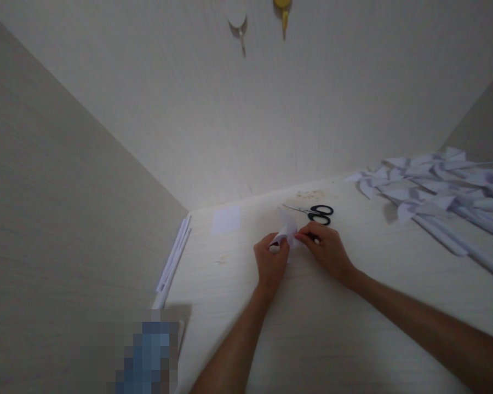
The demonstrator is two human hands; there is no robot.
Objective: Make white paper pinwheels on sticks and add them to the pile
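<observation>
left hand point(271, 262) + right hand point(326, 249): pinch folded paper point(286, 229) above table point(312, 328) | scissors point(314, 212) just beyond right hand | paper pinwheels point(435, 194) far right

Pale, cream-white tabletop point(320, 328) set into a corner, plain off-white textured wall point(271, 109) behind, beige wood-grain wall panel point(45, 208) on the left, two small hooks point(240, 27) high on the back wall, soft, even indoor light

left hand point(271, 262): bare, no ring | right hand point(326, 249): bare | forearms: unsleeved, no watch
</observation>
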